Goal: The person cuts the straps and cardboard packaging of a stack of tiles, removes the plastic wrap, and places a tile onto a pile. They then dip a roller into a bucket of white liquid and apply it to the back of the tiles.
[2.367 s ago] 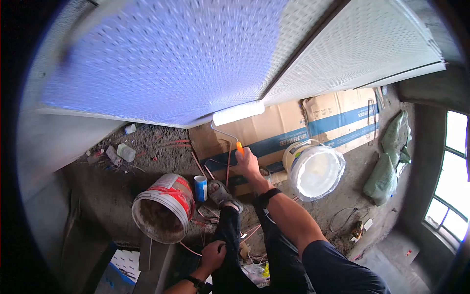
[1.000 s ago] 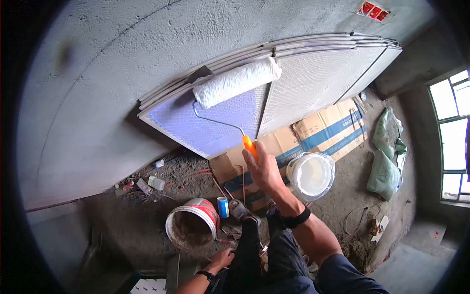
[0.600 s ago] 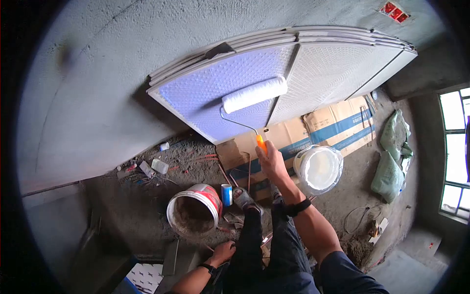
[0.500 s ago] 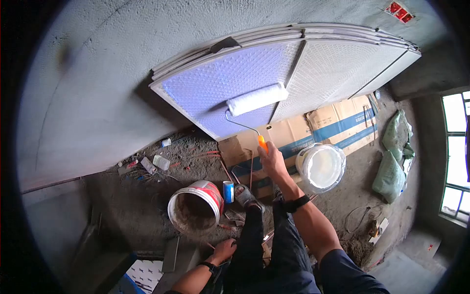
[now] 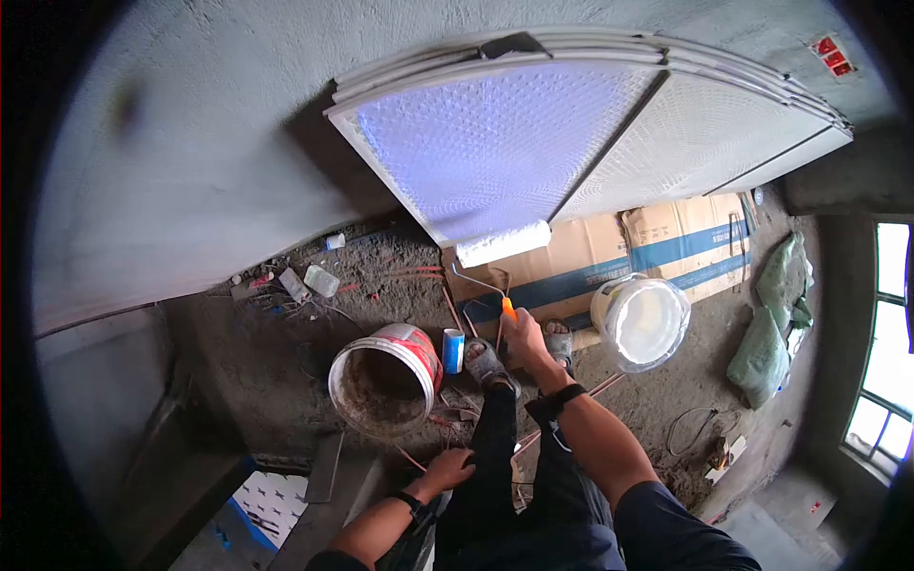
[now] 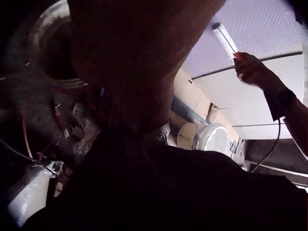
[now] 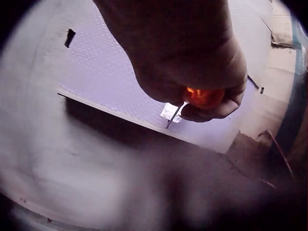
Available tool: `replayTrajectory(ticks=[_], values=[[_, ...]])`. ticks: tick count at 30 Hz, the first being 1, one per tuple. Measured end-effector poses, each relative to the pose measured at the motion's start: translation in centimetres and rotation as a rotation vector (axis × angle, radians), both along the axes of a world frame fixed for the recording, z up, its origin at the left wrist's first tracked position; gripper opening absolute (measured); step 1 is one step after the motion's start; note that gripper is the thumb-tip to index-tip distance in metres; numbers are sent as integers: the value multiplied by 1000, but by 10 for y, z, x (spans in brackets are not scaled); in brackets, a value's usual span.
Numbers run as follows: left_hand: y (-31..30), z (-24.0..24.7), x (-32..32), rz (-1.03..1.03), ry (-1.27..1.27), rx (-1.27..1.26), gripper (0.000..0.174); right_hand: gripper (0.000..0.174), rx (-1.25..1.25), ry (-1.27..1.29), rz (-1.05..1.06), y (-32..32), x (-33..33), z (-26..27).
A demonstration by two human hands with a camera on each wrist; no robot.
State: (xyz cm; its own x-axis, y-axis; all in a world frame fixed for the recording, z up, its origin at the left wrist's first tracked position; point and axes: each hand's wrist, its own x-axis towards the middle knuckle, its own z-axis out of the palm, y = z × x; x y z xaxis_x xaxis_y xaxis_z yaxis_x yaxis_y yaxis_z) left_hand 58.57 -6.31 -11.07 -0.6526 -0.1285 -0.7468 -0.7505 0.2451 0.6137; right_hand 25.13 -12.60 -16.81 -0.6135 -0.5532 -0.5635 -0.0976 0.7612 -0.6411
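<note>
My right hand (image 5: 529,343) grips the orange handle of a paint roller (image 5: 503,244), whose white fluffy sleeve lies along the bottom edge of a textured panel (image 5: 476,143). That panel's left section looks wet and purple-blue; the section to its right is pale. In the right wrist view, fingers curl round the orange handle (image 7: 204,97), and most of the sleeve is hidden behind the hand. My left hand (image 5: 447,468) rests by my left knee, fingers loosely bent, with nothing held. A white bucket (image 5: 647,324) of pale liquid, lined with plastic, stands right of my right hand.
Flattened cardboard (image 5: 581,257) covers the floor below the panels. A red-and-white bucket (image 5: 386,385), dirty inside, and a blue can (image 5: 453,351) are left of my feet. Green sacks (image 5: 766,352) lie at right. Rubble and bottles (image 5: 322,281) are scattered by the wall.
My right hand has drawn the roller down the panel, from near its top edge to its bottom edge. The left hand stays by the knee. The head view has shifted.
</note>
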Motion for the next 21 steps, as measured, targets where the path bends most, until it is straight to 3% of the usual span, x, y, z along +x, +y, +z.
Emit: replayTrajectory(ticks=[1, 5, 8, 11, 14, 21], values=[[6, -5, -2, 31, 110, -46, 37, 40, 14, -163, -61, -2, 4, -18], [7, -29, -21, 49, 328, -139, 34, 42, 92, -173, -38, -14, 22, -93], [-18, -29, -41, 68, 177, 8, 38, 44, 158, -192, -24, -31, 33, -147], [-32, -34, -40, 180, 185, -45, 27, 43, 124, -115, 30, -49, 43, -206], [-52, -31, -44, 247, 197, -37, 26, 43, 131, -200, -17, -67, 50, -249], [-67, -41, -34, 334, 225, -57, 24, 40, 176, -107, 0, -94, 47, -259]])
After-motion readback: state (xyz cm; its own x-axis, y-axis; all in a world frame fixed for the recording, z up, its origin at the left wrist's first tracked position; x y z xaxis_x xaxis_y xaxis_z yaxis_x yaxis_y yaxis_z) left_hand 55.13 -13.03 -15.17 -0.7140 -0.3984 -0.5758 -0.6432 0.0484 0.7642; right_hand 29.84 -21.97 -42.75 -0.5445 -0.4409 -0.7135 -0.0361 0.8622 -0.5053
